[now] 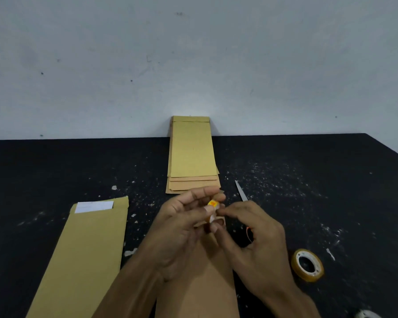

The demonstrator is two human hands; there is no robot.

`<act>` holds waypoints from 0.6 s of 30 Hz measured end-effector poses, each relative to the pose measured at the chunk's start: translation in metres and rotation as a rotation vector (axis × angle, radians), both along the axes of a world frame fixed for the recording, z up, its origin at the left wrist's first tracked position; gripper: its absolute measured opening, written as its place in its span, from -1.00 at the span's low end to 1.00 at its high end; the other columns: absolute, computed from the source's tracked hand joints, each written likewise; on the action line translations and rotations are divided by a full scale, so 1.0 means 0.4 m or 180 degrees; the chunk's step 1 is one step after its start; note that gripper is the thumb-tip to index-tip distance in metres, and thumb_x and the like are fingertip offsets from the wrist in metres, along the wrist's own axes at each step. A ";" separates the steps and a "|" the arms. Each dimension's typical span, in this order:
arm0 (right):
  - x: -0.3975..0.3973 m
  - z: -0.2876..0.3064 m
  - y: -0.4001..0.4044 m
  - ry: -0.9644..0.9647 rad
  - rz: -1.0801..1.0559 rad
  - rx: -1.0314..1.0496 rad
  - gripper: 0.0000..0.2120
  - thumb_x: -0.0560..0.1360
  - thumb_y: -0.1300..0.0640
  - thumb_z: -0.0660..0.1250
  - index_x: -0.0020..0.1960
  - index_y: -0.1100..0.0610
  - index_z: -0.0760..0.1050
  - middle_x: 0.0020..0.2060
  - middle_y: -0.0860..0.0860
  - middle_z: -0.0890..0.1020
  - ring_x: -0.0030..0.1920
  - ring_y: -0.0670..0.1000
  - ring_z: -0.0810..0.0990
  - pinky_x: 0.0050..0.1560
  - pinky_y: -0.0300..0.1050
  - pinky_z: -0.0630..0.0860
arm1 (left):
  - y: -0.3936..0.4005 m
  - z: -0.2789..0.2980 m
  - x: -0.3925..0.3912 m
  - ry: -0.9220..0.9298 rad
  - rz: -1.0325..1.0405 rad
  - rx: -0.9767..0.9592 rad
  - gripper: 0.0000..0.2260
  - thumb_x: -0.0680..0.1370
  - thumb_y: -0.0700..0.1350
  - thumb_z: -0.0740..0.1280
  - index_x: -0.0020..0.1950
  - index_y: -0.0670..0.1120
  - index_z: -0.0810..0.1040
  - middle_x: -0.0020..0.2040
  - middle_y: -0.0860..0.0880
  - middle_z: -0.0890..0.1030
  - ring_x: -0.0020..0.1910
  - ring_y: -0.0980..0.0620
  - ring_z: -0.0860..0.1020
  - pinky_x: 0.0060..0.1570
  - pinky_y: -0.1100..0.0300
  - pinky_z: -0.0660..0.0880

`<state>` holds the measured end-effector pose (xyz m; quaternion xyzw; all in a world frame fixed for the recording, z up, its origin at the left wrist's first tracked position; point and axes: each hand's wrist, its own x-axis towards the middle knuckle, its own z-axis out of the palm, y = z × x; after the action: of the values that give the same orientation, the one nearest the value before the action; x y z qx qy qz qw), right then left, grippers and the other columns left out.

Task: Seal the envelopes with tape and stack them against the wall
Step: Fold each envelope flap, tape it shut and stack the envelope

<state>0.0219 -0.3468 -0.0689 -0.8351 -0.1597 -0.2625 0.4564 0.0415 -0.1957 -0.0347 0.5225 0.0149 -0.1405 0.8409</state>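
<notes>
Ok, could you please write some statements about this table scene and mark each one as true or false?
1. A stack of brown paper envelopes leans against the pale wall. True.
2. The yellowish roll of clear tape is held in the right hand. False: it lies on the black table, to the right of that hand.
3. A white sheet shows at the open top of the long brown envelope on the left. True.
4. The left hand rests flat on the table. False: it is raised, its fingers curled around a small piece of tape.
5. A metal blade lies beyond the hands. True.
</notes>
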 end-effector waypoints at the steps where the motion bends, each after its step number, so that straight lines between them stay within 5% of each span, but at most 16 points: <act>1: 0.000 -0.002 0.003 0.0021 0.0024 0.0015 -0.78 0.45 0.15 0.52 0.07 -0.04 0.66 -0.06 -0.16 0.59 -0.01 -0.09 0.61 -0.09 -0.20 0.54 | -0.006 -0.005 -0.006 0.0001 0.0000 -0.0063 -0.70 0.40 -0.31 0.35 0.11 -0.19 0.66 0.15 -0.18 0.67 0.09 -0.13 0.58 0.05 0.01 0.50; 10: 0.003 -0.006 0.010 0.0349 0.0323 0.0186 -0.86 0.48 0.00 0.48 0.02 -0.01 0.71 0.02 -0.14 0.48 0.08 -0.02 0.53 0.00 -0.31 0.48 | -0.013 0.004 -0.012 0.0102 0.0764 -0.0267 -0.59 0.39 -0.13 0.41 0.24 -0.07 0.57 0.00 -0.19 0.71 0.02 -0.13 0.69 -0.17 0.12 0.65; 18: -0.005 -0.014 0.034 0.0280 0.0601 -0.0172 -0.77 0.52 -0.08 0.35 0.02 0.02 0.68 0.03 -0.14 0.44 0.00 -0.12 0.50 -0.09 -0.37 0.46 | 0.005 -0.001 -0.006 0.0286 0.1193 -0.0197 -0.52 0.27 -0.24 0.48 0.20 -0.12 0.60 -0.07 -0.20 0.72 -0.05 -0.11 0.71 -0.15 0.10 0.66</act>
<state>0.0198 -0.3332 -0.0746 -0.8390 -0.2245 -0.1770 0.4630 0.0392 -0.1936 -0.0350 0.4777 0.1451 -0.0051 0.8664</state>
